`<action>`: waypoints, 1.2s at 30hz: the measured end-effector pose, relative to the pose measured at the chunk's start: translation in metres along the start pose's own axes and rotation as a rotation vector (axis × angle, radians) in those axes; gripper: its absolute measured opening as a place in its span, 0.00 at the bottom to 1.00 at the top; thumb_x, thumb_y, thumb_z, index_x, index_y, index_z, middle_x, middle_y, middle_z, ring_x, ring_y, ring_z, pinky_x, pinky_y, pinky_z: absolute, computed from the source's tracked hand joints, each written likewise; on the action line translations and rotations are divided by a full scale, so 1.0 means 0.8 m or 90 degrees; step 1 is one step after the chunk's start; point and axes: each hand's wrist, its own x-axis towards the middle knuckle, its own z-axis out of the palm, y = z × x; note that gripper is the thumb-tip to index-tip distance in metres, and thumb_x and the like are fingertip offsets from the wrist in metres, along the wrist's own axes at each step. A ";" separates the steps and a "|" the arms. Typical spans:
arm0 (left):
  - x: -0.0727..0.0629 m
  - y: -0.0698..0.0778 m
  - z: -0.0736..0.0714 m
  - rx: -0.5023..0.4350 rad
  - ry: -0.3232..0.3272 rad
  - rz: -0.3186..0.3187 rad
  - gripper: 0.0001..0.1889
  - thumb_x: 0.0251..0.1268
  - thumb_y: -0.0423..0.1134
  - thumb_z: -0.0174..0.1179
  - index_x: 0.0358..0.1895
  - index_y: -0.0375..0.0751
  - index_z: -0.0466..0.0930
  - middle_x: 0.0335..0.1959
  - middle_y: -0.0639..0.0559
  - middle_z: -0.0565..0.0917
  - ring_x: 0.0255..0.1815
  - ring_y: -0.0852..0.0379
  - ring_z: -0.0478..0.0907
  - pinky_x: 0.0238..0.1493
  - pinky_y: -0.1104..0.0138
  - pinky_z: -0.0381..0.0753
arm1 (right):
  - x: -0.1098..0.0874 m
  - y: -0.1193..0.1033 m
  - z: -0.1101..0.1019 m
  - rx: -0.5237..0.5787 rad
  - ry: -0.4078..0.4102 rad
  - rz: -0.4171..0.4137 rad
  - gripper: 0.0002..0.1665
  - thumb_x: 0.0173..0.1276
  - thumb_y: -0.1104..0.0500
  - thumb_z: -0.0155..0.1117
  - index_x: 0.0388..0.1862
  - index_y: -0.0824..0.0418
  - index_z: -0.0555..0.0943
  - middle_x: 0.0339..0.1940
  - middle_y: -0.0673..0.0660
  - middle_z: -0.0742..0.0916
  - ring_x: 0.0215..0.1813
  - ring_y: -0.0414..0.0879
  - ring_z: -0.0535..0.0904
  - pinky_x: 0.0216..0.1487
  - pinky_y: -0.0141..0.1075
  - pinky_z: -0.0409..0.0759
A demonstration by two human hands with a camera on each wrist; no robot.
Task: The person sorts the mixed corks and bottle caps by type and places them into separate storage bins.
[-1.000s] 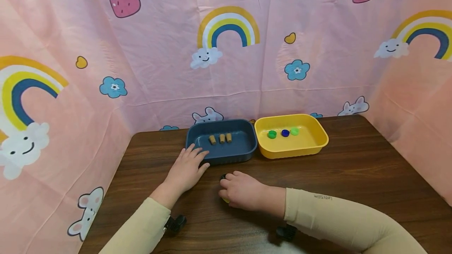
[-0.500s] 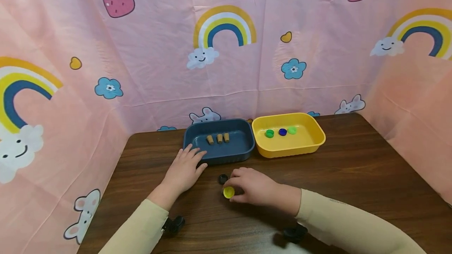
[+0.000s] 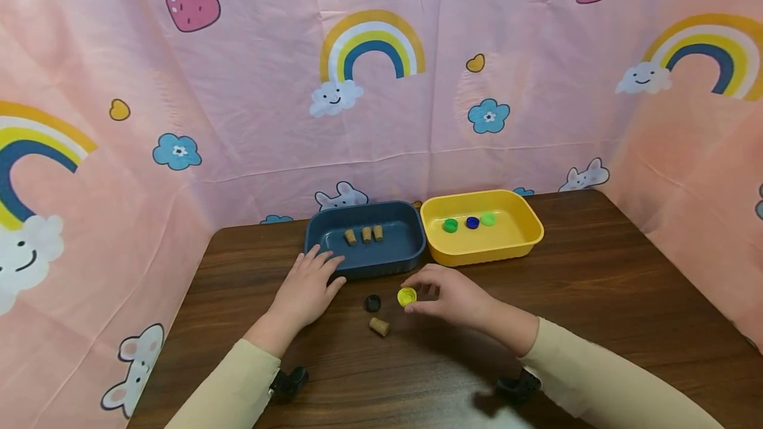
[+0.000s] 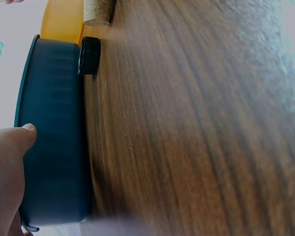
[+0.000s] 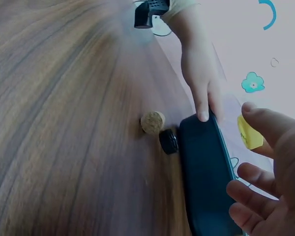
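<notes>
My right hand (image 3: 457, 296) pinches a yellow bottle cap (image 3: 407, 296) between thumb and finger, raised above the table; the other fingers stand loosely bent in the right wrist view. My left hand (image 3: 303, 291) rests on the near left rim of the dark blue bin (image 3: 396, 253), fingers spread and fairly straight. On the table between the hands are a black bottle cap (image 3: 372, 303) and, closer to me, a cork (image 3: 379, 327) lying on its side. Inside the blue bin lie 3 corks (image 3: 366, 235).
A yellow bin (image 3: 518, 230) stands right beside the blue one, holding a dark green cap (image 3: 450, 225), a blue cap (image 3: 472, 222) and a light green cap (image 3: 488, 218). Behind both bins hangs a pink printed cloth (image 3: 256, 85).
The right hand has lifted the yellow cap and moved it right and toward the bins, uncovering the black cap and the cork. The left hand stays on the blue bin's rim.
</notes>
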 end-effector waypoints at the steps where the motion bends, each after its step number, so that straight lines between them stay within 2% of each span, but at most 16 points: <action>1: 0.000 0.000 0.000 -0.002 0.000 0.000 0.27 0.76 0.54 0.52 0.72 0.48 0.69 0.73 0.43 0.68 0.79 0.40 0.51 0.77 0.43 0.46 | -0.001 0.001 -0.001 0.002 0.007 0.003 0.22 0.62 0.42 0.72 0.53 0.45 0.84 0.40 0.39 0.81 0.43 0.46 0.80 0.43 0.32 0.81; 11: -0.001 0.000 0.000 0.010 0.003 0.003 0.27 0.76 0.54 0.53 0.72 0.47 0.70 0.72 0.42 0.69 0.78 0.39 0.52 0.76 0.42 0.48 | -0.001 0.018 -0.022 0.042 0.053 0.022 0.18 0.64 0.45 0.72 0.50 0.47 0.85 0.37 0.41 0.83 0.39 0.42 0.77 0.40 0.34 0.81; 18: -0.001 -0.001 0.001 0.007 0.000 -0.001 0.27 0.76 0.54 0.52 0.72 0.48 0.69 0.72 0.42 0.68 0.78 0.39 0.51 0.76 0.42 0.47 | 0.008 0.037 -0.045 0.072 0.090 0.095 0.21 0.64 0.44 0.72 0.51 0.51 0.85 0.39 0.47 0.84 0.43 0.45 0.78 0.47 0.39 0.80; 23: -0.001 0.000 0.000 0.008 -0.001 0.004 0.27 0.76 0.54 0.53 0.72 0.48 0.70 0.72 0.42 0.68 0.78 0.39 0.51 0.76 0.42 0.48 | 0.017 0.052 -0.064 0.057 0.113 0.150 0.24 0.64 0.42 0.71 0.54 0.53 0.84 0.40 0.51 0.83 0.45 0.48 0.78 0.47 0.39 0.80; 30: -0.001 -0.002 0.000 0.011 -0.007 0.002 0.27 0.77 0.55 0.51 0.73 0.48 0.69 0.73 0.43 0.67 0.79 0.40 0.50 0.77 0.43 0.46 | 0.029 0.061 -0.086 0.045 0.120 0.164 0.27 0.66 0.41 0.68 0.57 0.56 0.83 0.44 0.55 0.83 0.48 0.51 0.78 0.44 0.38 0.81; 36: -0.001 -0.001 0.001 0.008 -0.010 -0.003 0.27 0.76 0.54 0.51 0.73 0.48 0.68 0.73 0.43 0.67 0.79 0.41 0.50 0.77 0.43 0.46 | 0.044 0.079 -0.098 0.035 0.110 0.206 0.30 0.66 0.39 0.67 0.58 0.56 0.82 0.47 0.57 0.83 0.49 0.53 0.77 0.49 0.41 0.80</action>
